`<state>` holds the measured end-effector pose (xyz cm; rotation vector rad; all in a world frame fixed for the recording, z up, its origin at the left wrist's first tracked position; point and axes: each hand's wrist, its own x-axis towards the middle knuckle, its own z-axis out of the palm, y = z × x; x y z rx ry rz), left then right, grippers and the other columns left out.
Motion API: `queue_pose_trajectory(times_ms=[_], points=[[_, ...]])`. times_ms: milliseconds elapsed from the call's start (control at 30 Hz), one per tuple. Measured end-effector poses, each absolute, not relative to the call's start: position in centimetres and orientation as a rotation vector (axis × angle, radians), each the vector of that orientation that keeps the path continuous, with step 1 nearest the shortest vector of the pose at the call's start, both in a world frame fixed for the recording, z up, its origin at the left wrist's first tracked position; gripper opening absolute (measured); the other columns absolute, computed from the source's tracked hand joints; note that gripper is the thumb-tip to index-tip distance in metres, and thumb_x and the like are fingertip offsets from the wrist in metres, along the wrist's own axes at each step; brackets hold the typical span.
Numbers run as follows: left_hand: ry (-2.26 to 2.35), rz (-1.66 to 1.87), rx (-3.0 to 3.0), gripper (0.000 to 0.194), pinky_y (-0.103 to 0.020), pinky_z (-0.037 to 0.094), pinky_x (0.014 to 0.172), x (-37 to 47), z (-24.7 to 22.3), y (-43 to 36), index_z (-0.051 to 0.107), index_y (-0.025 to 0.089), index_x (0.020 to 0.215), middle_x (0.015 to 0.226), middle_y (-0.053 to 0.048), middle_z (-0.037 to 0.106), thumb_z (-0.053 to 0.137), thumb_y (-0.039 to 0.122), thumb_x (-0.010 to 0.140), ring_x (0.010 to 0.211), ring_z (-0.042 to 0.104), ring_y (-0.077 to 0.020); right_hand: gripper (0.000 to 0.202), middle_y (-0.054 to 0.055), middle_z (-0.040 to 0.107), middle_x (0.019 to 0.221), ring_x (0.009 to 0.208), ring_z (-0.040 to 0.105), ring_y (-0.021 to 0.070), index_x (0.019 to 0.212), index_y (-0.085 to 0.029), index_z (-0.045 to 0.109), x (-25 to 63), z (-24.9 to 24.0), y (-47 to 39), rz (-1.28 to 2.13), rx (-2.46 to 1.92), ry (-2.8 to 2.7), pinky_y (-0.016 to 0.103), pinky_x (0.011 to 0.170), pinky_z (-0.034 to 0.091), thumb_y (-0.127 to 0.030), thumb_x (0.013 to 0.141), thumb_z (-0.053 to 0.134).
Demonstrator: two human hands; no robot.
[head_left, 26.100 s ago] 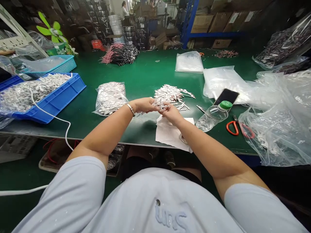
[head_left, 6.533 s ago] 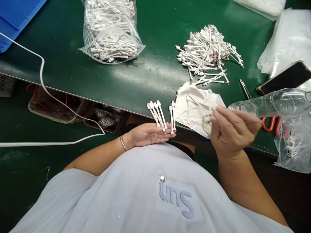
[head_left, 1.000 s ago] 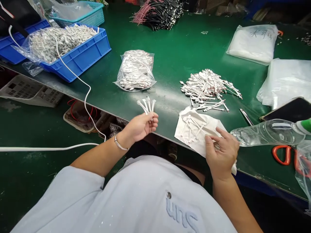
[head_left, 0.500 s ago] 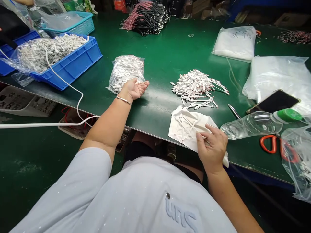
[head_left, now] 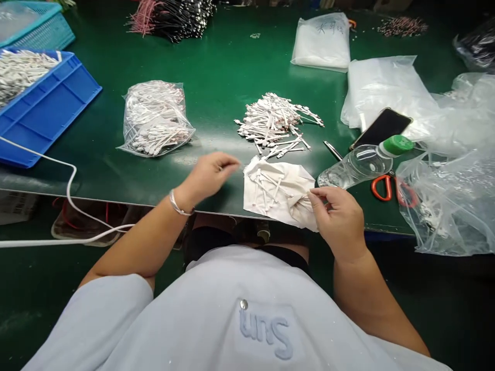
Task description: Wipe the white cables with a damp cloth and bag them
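My left hand [head_left: 211, 176], a silver bangle at its wrist, hovers over the table edge left of a cream cloth [head_left: 251, 198]. Its fingers are curled together and slightly blurred; nothing shows in them. Between thumb and fingers of my right hand [head_left: 340, 219], the cloth's right side is pinched into a bunched fold. Several short white cable pieces [head_left: 266, 188] lie across the cloth. Behind it is a heap of similar white cable pieces [head_left: 273, 118] with small connector ends. To the left, a clear plastic bag [head_left: 157, 118] full of such pieces lies on the table.
A water bottle [head_left: 358, 167] lies right of the cloth, near a pen [head_left: 332, 150], a phone [head_left: 381, 128] and orange-handled scissors [head_left: 382, 188]. Plastic bags [head_left: 386, 93] cover the right side. A blue bin [head_left: 50, 108] stands left; a white cable [head_left: 69, 185] hangs before it.
My left hand has left the bag of cable pieces, moved right toward the cloth and curled its fingers. My right hand now bunches the cloth. The view has shifted right.
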<state>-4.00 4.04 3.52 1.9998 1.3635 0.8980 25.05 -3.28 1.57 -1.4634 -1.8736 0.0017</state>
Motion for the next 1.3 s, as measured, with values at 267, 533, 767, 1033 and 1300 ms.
queue_pose_trajectory(times_ms=[267, 533, 767, 1033, 1300], points=[[1.208, 0.580, 2.746, 0.027, -0.035, 0.046, 0.086, 0.4, 0.1, 3.0, 0.066, 0.015, 0.105, 0.110, -0.011, 0.065, 0.043, 0.012, 0.090, 0.096, 0.057, -0.0206, 0.014, 0.004, 0.067, 0.075, 0.070, 0.059, 0.0182, 0.083, -0.019, 0.065, 25.5, 2.5, -2.9, -0.053, -1.480, -1.955, 0.031, 0.068, 0.046, -0.029, 0.087, 0.055], [0.930, 0.419, 2.847, 0.037, -0.048, 0.035, 0.105, 3.8, 0.8, 1.7, 0.055, 0.013, 0.126, 0.137, -0.014, 0.052, 0.040, 0.025, 0.095, 0.129, 0.044, -0.0294, 0.023, 0.005, 0.064, 0.075, 0.074, 0.056, 0.0190, 0.076, -0.020, 0.063, 24.1, 1.4, -3.3, -0.047, -1.493, -2.022, 0.032, 0.072, 0.042, -0.032, 0.091, 0.049], [1.024, 0.309, 2.728, 0.045, -0.051, 0.023, 0.113, 4.1, -0.4, 0.8, 0.049, 0.010, 0.133, 0.143, -0.015, 0.045, 0.036, 0.032, 0.096, 0.136, 0.036, -0.0304, 0.031, 0.005, 0.059, 0.065, 0.066, 0.050, 0.0180, 0.065, -0.019, 0.057, 22.7, -1.3, -3.4, 0.077, -1.673, -1.935, 0.032, 0.066, 0.036, -0.041, 0.087, 0.055], [0.997, 0.654, 2.617, 0.045, -0.053, 0.017, 0.115, 4.0, 0.8, 0.6, 0.048, 0.012, 0.133, 0.143, -0.018, 0.045, 0.045, 0.033, 0.093, 0.138, 0.034, -0.0290, 0.021, -0.001, 0.055, 0.067, 0.062, 0.053, 0.0146, 0.071, -0.022, 0.052, 26.5, 1.1, -5.7, 0.867, -1.323, -1.083, 0.030, 0.062, 0.043, -0.040, 0.077, 0.062], [0.593, 0.455, 1.811, 0.042, -0.032, 0.047, 0.087, 7.2, 6.1, -1.3, 0.065, 0.018, 0.105, 0.106, -0.009, 0.067, 0.048, 0.052, 0.088, 0.101, 0.061, -0.0219, 0.036, -0.004, 0.044, 0.054, 0.046, 0.040, 0.0115, 0.065, -0.023, 0.039, 26.7, 5.2, -8.7, 1.337, -1.139, -1.040, 0.026, 0.043, 0.033, -0.049, 0.068, 0.064]])
